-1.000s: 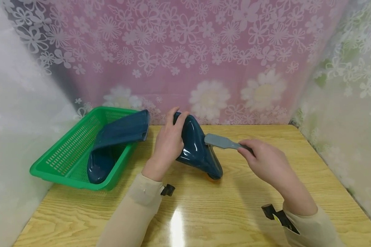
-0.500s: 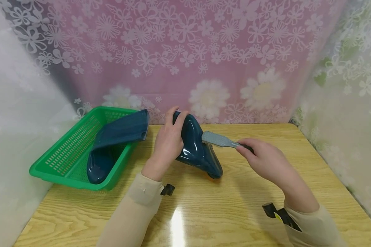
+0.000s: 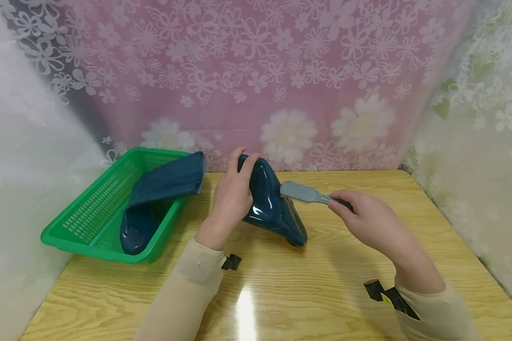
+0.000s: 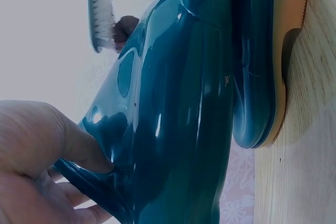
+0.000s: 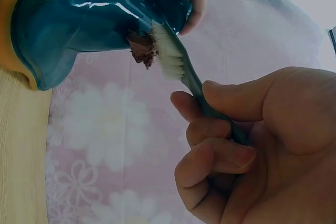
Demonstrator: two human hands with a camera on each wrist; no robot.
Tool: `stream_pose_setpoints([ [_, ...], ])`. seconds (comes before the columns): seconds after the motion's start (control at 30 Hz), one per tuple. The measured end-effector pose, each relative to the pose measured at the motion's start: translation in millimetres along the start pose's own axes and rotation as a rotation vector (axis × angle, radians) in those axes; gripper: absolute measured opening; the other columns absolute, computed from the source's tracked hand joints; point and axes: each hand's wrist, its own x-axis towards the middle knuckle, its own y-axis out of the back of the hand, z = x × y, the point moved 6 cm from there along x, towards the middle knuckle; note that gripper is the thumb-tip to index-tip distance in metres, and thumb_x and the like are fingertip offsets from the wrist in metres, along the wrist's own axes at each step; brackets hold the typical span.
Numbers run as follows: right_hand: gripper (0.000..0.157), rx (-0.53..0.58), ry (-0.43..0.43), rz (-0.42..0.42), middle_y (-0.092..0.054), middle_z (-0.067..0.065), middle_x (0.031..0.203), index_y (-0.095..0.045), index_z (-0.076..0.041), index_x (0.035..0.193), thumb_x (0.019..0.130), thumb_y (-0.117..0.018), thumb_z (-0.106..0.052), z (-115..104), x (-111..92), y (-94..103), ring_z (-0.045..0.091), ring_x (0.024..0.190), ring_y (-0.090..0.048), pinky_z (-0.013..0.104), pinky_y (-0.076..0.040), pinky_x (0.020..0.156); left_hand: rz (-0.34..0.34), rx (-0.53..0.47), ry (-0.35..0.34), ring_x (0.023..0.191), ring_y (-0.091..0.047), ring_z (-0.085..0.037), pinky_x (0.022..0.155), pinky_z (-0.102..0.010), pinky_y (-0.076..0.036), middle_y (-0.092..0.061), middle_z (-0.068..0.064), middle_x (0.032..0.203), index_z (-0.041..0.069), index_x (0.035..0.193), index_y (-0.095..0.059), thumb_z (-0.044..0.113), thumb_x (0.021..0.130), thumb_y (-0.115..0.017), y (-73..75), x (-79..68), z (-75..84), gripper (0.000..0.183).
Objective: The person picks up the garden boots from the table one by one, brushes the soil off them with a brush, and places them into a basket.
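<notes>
A glossy dark blue rubber boot (image 3: pixel 265 199) with an orange sole (image 4: pixel 290 3) stands tilted on the table. My left hand (image 3: pixel 233 194) grips the top of its shaft, thumb outside and fingers curled around the rim. My right hand (image 3: pixel 369 222) holds a grey-handled scrubbing brush (image 3: pixel 302 192) by its handle. White bristles (image 5: pixel 169 56) meet a crumbly brown clump, like mud (image 5: pixel 142 48), stuck on the boot's shaft. In the left wrist view, the brush head (image 4: pixel 101 11) shows beside that clump.
At the left stands a green plastic basket (image 3: pixel 98 253) with a second blue boot (image 3: pixel 166 182) in it, its shaft leaning over the rim. A wooden table (image 3: pixel 307 293) lies beneath, and a pink flowered curtain (image 3: pixel 239 109) hangs behind.
The brush first moved slightly left along the boot's side, then slightly back right. The left hand and the boot stay almost in place.
</notes>
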Motion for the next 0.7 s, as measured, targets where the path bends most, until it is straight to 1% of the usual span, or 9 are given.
stream_pose_setpoints([
  [0.03,0.043,0.002,0.009,-0.003,-0.068,0.002,0.094,-0.068,-0.002,0.148,0.118,-0.059,-0.032,-1,0,-1.2,0.020,0.069,-0.051,0.041,-0.040,0.066,-0.002,0.002,0.002,0.055,-0.047,-0.024,0.051,-0.036,-0.042,-0.028,-0.015,0.173,0.019,0.165,-0.048,-0.019,0.098,-0.059,-0.2,-0.1,-0.1,0.078],
  [0.1,0.039,-0.016,0.024,-0.011,-0.071,0.001,0.097,-0.071,-0.002,0.143,0.117,-0.061,-0.029,-1,0,-3.0,0.019,0.069,-0.051,0.040,-0.039,0.065,-0.002,0.004,0.002,0.055,-0.047,-0.024,0.051,-0.036,-0.042,-0.027,-0.015,0.174,0.019,0.165,-0.048,-0.019,0.098,-0.059,-0.3,-0.4,-0.2,0.077],
  [0.13,0.038,-0.019,0.024,-0.019,-0.070,0.000,0.094,-0.071,-0.001,0.142,0.117,-0.061,-0.027,0,0,-3.9,0.019,0.067,-0.050,0.040,-0.038,0.064,-0.001,0.003,0.000,0.054,-0.048,-0.025,0.051,-0.036,-0.042,-0.027,-0.015,0.174,0.019,0.165,-0.048,-0.019,0.099,-0.059,-0.5,-0.5,-0.1,0.077],
  [0.23,0.038,-0.041,0.004,-0.037,-0.073,0.002,0.099,-0.071,0.000,0.141,0.116,-0.061,-0.026,5,0,-3.7,0.019,0.067,-0.050,0.039,-0.038,0.063,0.005,0.000,-0.010,0.055,-0.048,-0.025,0.051,-0.037,-0.043,-0.027,-0.015,0.173,0.018,0.165,-0.048,-0.019,0.099,-0.060,-0.9,-0.9,0.1,0.077],
  [0.3,0.039,-0.057,-0.005,-0.026,-0.075,0.005,0.101,-0.070,0.001,0.143,0.117,-0.061,-0.026,6,-2,-1.3,0.019,0.068,-0.052,0.039,-0.038,0.062,0.007,-0.003,-0.014,0.055,-0.048,-0.025,0.052,-0.037,-0.043,-0.027,-0.015,0.173,0.018,0.165,-0.048,-0.019,0.098,-0.060,-1.1,-1.5,-0.2,0.077],
  [0.4,0.041,-0.044,-0.001,0.005,-0.077,0.010,0.114,-0.069,-0.001,0.146,0.116,-0.061,-0.028,2,-4,1.6,0.019,0.076,-0.058,0.041,-0.044,0.067,0.001,-0.002,-0.012,0.055,-0.047,-0.024,0.052,-0.036,-0.042,-0.027,-0.015,0.173,0.017,0.165,-0.048,-0.018,0.099,-0.060,-1.9,-2.5,-1.3,0.077],
  [0.53,0.040,-0.011,0.039,0.011,-0.075,0.005,0.109,-0.070,-0.004,0.145,0.116,-0.061,-0.030,-7,-2,-0.5,0.019,0.077,-0.057,0.042,-0.044,0.070,-0.001,0.004,-0.003,0.054,-0.046,-0.024,0.051,-0.035,-0.041,-0.027,-0.015,0.174,0.018,0.165,-0.048,-0.018,0.099,-0.059,-1.4,-2.1,-2.2,0.076],
  [0.63,0.036,-0.020,0.038,-0.020,-0.070,0.000,0.096,-0.072,-0.004,0.141,0.116,-0.061,-0.028,-4,-1,-2.6,0.019,0.070,-0.051,0.040,-0.040,0.066,0.002,0.006,-0.006,0.054,-0.046,-0.024,0.051,-0.035,-0.041,-0.027,-0.015,0.173,0.018,0.165,-0.048,-0.018,0.099,-0.059,-0.8,-1.2,-1.7,0.076],
  [0.7,0.035,-0.028,0.024,-0.042,-0.073,0.002,0.102,-0.072,-0.003,0.140,0.116,-0.062,-0.027,2,-1,-2.3,0.018,0.072,-0.054,0.040,-0.042,0.067,0.000,0.007,-0.010,0.055,-0.046,-0.024,0.051,-0.035,-0.042,-0.027,-0.015,0.174,0.018,0.166,-0.047,-0.018,0.099,-0.060,-1.0,-1.1,-1.2,0.076],
])
